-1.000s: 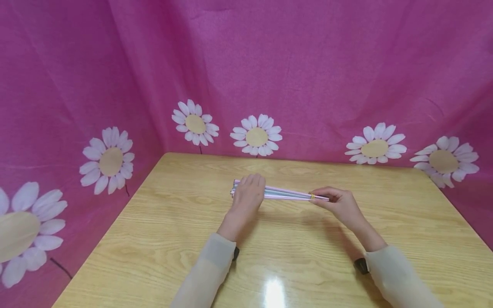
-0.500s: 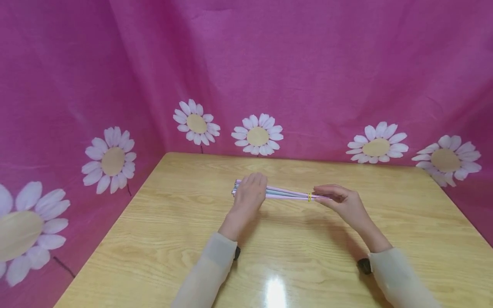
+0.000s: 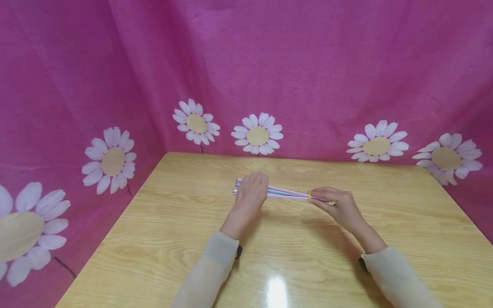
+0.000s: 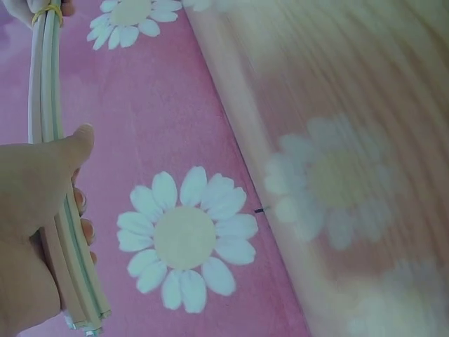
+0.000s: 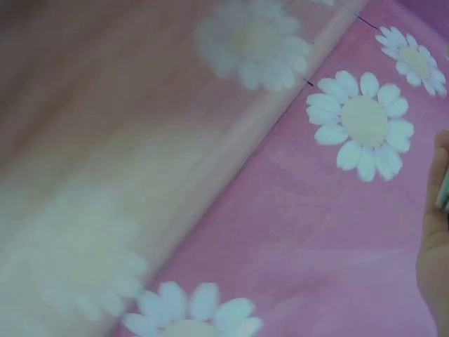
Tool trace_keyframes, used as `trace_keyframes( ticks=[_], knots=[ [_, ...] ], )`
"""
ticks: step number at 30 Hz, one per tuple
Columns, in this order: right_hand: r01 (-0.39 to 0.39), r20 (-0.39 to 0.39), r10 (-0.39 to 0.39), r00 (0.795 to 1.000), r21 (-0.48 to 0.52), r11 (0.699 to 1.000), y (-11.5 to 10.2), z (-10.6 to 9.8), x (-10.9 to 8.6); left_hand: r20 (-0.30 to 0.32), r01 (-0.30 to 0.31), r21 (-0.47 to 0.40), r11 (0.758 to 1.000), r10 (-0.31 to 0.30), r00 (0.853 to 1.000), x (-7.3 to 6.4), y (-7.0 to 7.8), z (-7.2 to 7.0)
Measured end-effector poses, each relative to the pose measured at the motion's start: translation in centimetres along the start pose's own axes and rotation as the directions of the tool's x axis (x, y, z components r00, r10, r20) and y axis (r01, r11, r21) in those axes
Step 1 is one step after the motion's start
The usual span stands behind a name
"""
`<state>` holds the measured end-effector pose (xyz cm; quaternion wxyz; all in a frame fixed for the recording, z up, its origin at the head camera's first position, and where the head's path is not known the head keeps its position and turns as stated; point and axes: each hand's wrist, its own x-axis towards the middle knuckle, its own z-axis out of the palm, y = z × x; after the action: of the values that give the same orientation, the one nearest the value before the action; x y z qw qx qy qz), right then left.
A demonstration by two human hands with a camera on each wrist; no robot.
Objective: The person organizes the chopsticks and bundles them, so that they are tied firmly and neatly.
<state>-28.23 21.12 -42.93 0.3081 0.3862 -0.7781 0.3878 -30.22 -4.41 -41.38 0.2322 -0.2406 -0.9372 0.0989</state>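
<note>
In the head view, a bundle of thin pastel chopsticks (image 3: pixel 286 193) lies sideways above the table, pink, white and pale green. My left hand (image 3: pixel 251 190) grips its thicker end, and the butt ends poke out beyond the palm. The left wrist view shows the thumb (image 4: pixel 81 140) laid across the chopsticks (image 4: pixel 81 281). A yellow rubber band (image 3: pixel 309 196) circles them close to their narrow end. My right hand (image 3: pixel 340 205) pinches at the band, thumb and fingers around the tips. Only the edge of that hand (image 5: pixel 435 246) enters the right wrist view.
A wood-grain table (image 3: pixel 192 239) stands below both hands, with a bright light reflection (image 3: pixel 276 291) near its front. A magenta cloth (image 3: pixel 308 64) with large white daisies hangs behind and at both sides.
My right hand slid right along the tips, away from the band, then came back left to it. The left hand has kept its grip with almost no movement.
</note>
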Motion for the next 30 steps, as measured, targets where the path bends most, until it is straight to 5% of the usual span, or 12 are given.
trace_keyframes(
  ticks=[4,12,25,30],
  knots=[
    [0.036,0.074,-0.03,0.997,-0.071,0.997,-0.6,0.8,0.5,0.002,-0.021,0.045,0.999,0.021,1.0,0.1,0.5,-0.1],
    [-0.025,0.165,0.053,0.985,-0.163,0.986,-0.3,-0.1,0.3,0.053,0.02,-0.005,1.0,-0.02,0.998,-0.2,0.1,0.1],
    [0.115,0.106,-0.099,0.989,-0.155,0.981,-0.1,-0.2,0.0,0.005,0.018,-0.056,0.998,-0.018,1.0,-0.3,0.0,0.2],
    [0.159,0.103,-0.137,0.985,-0.259,0.953,-0.8,0.6,0.6,0.01,0.025,-0.03,0.999,-0.025,1.0,-0.3,0.2,0.1]
  ],
)
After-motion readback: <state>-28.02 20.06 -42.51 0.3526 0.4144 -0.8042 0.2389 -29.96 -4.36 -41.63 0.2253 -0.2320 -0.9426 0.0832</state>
